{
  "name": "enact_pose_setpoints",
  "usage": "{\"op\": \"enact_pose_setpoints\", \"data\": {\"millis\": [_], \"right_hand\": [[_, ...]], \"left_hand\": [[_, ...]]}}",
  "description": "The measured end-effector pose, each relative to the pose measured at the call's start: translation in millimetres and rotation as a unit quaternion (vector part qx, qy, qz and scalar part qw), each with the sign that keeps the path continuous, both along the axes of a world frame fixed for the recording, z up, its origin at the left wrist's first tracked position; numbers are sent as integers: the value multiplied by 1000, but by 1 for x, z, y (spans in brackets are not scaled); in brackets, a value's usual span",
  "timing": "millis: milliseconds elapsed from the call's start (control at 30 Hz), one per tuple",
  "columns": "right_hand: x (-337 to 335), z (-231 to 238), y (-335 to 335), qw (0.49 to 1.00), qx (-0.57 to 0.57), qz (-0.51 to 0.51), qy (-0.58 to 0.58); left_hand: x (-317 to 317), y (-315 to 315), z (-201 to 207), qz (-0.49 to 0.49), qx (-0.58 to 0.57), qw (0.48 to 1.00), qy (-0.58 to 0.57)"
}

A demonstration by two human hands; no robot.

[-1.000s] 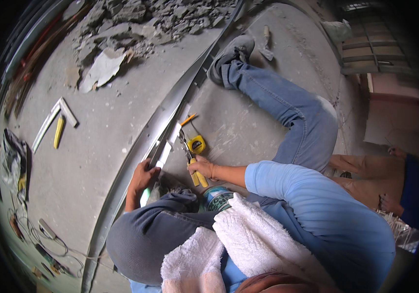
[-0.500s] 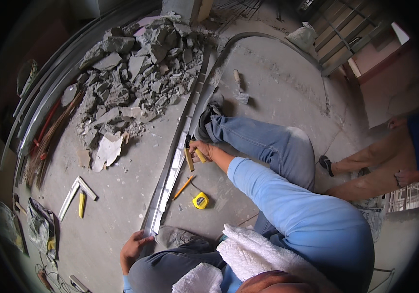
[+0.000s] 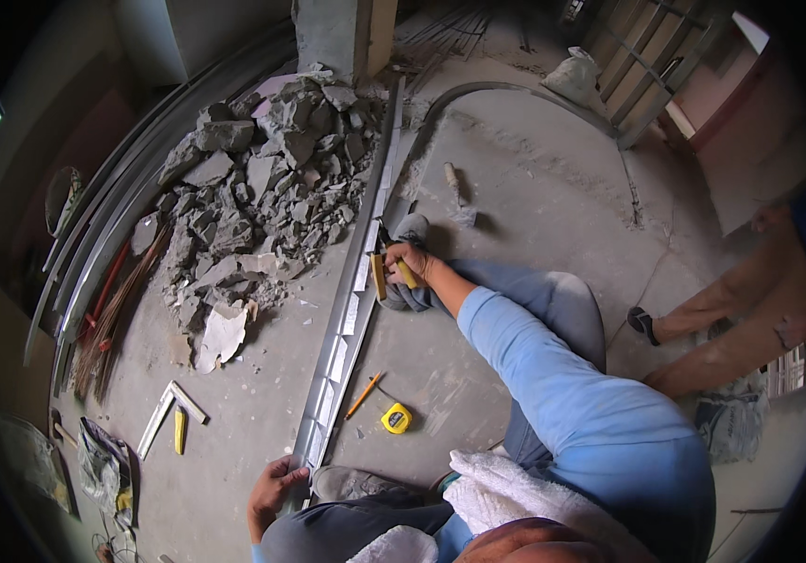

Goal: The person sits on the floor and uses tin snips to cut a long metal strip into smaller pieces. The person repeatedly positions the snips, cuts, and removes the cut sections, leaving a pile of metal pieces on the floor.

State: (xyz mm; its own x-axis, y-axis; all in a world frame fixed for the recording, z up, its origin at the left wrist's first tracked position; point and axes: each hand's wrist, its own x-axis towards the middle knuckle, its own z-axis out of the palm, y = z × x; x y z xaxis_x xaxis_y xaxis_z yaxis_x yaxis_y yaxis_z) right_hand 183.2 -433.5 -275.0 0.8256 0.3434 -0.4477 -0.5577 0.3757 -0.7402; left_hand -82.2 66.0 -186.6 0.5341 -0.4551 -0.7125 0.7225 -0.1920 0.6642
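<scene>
A long grey metal channel (image 3: 351,310) with cut notches lies on the concrete floor, running from my knee to the rubble. My left hand (image 3: 272,488) grips its near end beside my shoe. My right hand (image 3: 410,263) is stretched forward in a blue sleeve and is shut on yellow-handled snips (image 3: 386,275) set at the channel's edge, close to my other foot. An orange pencil (image 3: 364,395) and a yellow tape measure (image 3: 396,418) lie on the floor between my legs.
A pile of broken concrete rubble (image 3: 253,197) sits left of the channel. More metal channels (image 3: 103,253) curve along the left. A square (image 3: 170,406) and yellow tool (image 3: 179,430) lie lower left. Another person's bare legs (image 3: 731,328) stand at the right.
The view has tilted forward and the rubble now fills more of it. My right hand has reached farther up the channel with the snips. My left hand stays on the near end.
</scene>
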Motion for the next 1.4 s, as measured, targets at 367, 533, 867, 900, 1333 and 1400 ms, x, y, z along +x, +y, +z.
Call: {"op": "enact_pose_setpoints", "data": {"millis": [367, 533, 867, 900, 1333, 1400], "right_hand": [[-156, -10, 68, 963, -220, 14, 157], [-313, -22, 143, 910, -324, 180, 183], [-337, -50, 151, 854, -395, 317, 118], [-334, -52, 150, 843, -411, 334, 95], [-340, -46, 161, 854, -397, 333, 53], [-336, -46, 162, 854, -395, 333, 60]], "left_hand": [[67, -90, -122, -37, 195, 952, -235], [46, -95, -161, -20, 219, 945, -243], [25, -99, -178, -35, 187, 966, -174], [24, -99, -179, -28, 182, 969, -167], [27, -103, -177, -22, 178, 971, -157], [27, -104, -176, -16, 172, 974, -145]]}}
